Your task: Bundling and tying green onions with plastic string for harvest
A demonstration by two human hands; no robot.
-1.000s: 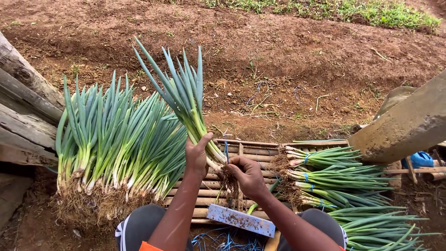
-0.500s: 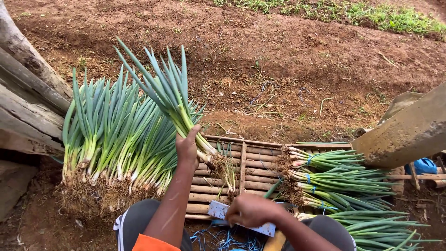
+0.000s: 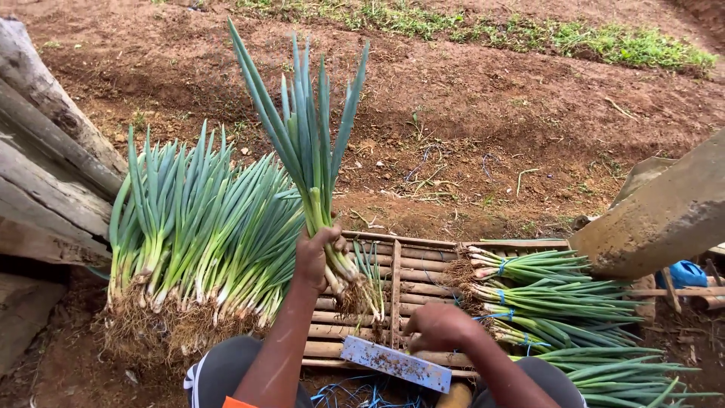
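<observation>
left hand [image 3: 316, 257] raised onion bunch [image 3: 310, 143] upright, right hand [image 3: 438, 326] lowered

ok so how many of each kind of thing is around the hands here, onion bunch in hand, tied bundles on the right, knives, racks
spring onion bunch held up in the left hand: 1
tied bundles lying at the right, those clearly showing: 4
loose pile leaning on the logs: 1
flat-bladed knife by the right hand: 1
slatted wooden rack: 1
total: 8
</observation>
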